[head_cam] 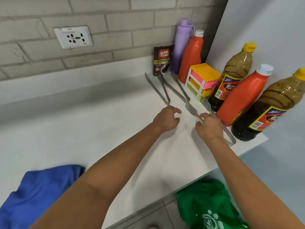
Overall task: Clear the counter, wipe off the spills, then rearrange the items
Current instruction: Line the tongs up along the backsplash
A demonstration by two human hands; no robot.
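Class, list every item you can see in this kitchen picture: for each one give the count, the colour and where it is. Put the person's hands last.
Counter: one, white, below the brick wall.
Wall socket: one, white, on the brick wall.
Tongs: three, metal; one far left, one in the middle, one near the bottles.
Coffee pouch: one, dark brown, against the wall.
Flask: one, purple, back corner.
Orange bottles: two; one beside the flask, one between the brown bottles.
Brown bottles: two, yellow caps; and, right edge.
Mini drawer unit: one, yellow and pink.
Cloth: one, blue, near left.
Bag: one, green, below the counter.
Left hand: empty, over the counter.
Right hand: grips the nearest tongs.
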